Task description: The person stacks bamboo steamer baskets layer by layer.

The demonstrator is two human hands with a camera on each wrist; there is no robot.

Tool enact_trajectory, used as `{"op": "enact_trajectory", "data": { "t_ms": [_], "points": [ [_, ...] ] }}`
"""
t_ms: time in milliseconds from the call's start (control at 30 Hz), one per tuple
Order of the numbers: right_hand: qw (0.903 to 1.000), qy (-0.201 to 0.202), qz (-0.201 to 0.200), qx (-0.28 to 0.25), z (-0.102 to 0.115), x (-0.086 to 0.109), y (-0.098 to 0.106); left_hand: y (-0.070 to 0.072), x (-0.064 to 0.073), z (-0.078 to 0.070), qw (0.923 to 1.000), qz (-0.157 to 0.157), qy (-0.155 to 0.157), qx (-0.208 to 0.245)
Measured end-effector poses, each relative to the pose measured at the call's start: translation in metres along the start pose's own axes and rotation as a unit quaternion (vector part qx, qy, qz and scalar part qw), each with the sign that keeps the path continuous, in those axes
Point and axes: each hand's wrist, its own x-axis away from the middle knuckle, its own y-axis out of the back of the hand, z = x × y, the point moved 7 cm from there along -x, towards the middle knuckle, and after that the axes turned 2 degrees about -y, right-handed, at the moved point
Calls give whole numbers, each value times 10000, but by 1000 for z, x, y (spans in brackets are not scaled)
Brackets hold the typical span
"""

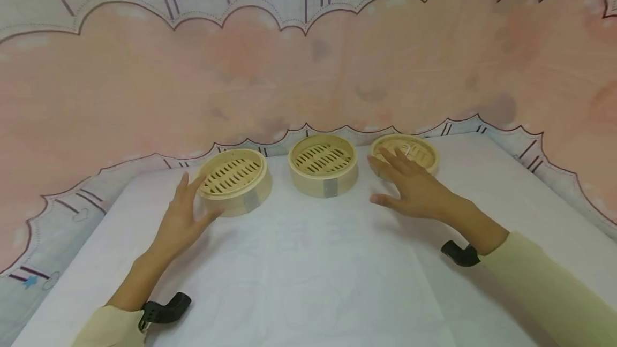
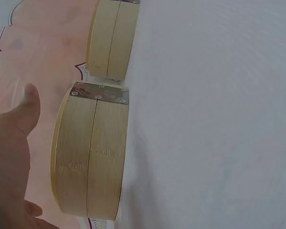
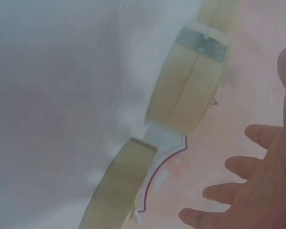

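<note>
Three round bamboo steamer pieces stand in a row toward the back of the white table. The left steamer basket (image 1: pixel 232 178) has a slatted base and a metal band on its wall. My left hand (image 1: pixel 180 218) is at its left side, thumb and fingers spread about the wall; the left wrist view shows this wall (image 2: pixel 90 157) close up. The middle steamer basket (image 1: pixel 323 162) stands apart from both hands. At the right lies the woven steamer lid (image 1: pixel 424 153), partly hidden under my right hand (image 1: pixel 414 186), whose fingers are spread over it and hold nothing.
A white cloth (image 1: pixel 313 272) covers the table. Behind it hangs a peach curtain (image 1: pixel 289 79) with a scalloped border, its lower edge reaching the table's back and sides. Black wrist straps (image 1: pixel 166 309) sit at both sleeve cuffs.
</note>
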Motion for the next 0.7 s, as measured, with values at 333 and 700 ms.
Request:
{"op": "enact_trajectory", "data": {
  "t_ms": [333, 700],
  "points": [
    [9990, 127, -163, -387, 17, -9, 0, -7, -5, 2, 9959, -494, 258, 717],
    [9919, 261, -393, -1181, 31, -22, 5, -10, -7, 7, 9865, -1056, 607, 1093]
  ]
}}
